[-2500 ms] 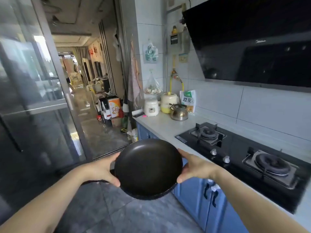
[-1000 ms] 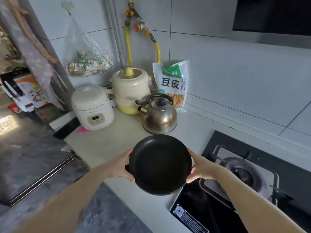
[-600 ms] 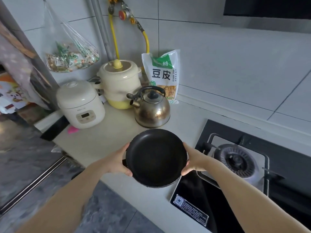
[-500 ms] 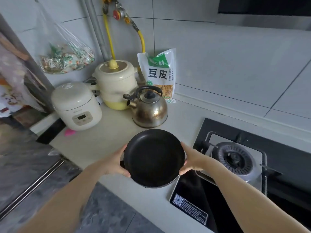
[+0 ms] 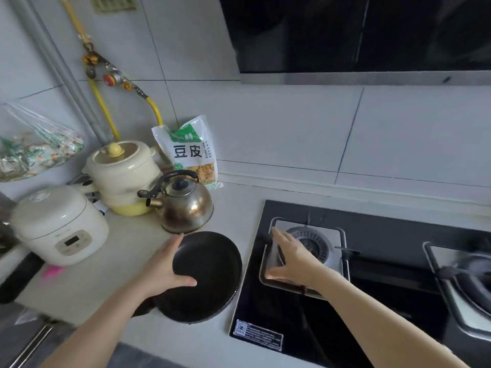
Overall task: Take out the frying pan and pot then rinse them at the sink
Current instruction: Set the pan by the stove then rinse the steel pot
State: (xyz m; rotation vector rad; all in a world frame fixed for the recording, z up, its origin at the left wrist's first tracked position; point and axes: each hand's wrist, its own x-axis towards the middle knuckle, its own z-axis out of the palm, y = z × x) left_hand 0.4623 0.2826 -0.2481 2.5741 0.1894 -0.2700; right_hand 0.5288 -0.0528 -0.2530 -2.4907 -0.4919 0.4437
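A black frying pan (image 5: pixel 210 277) lies flat on the pale countertop (image 5: pixel 87 282), just left of the gas hob. My left hand (image 5: pixel 162 266) grips its left rim, thumb inside the pan. My right hand (image 5: pixel 292 257) has let go of the pan and hovers with fingers spread over the left burner (image 5: pixel 316 241), holding nothing. No pot for the task and no sink are in view.
A steel kettle (image 5: pixel 183 205) stands right behind the pan. A cream rice cooker (image 5: pixel 58 227), a cream and yellow stew pot (image 5: pixel 123 173) and a food bag (image 5: pixel 190 152) crowd the back left. The black hob (image 5: pixel 385 288) fills the right, under a range hood (image 5: pixel 358 35).
The pan, carried in both hands before, now rests on the counter in front of the kettle. My right hand has come off its rim and moved right over the burner.
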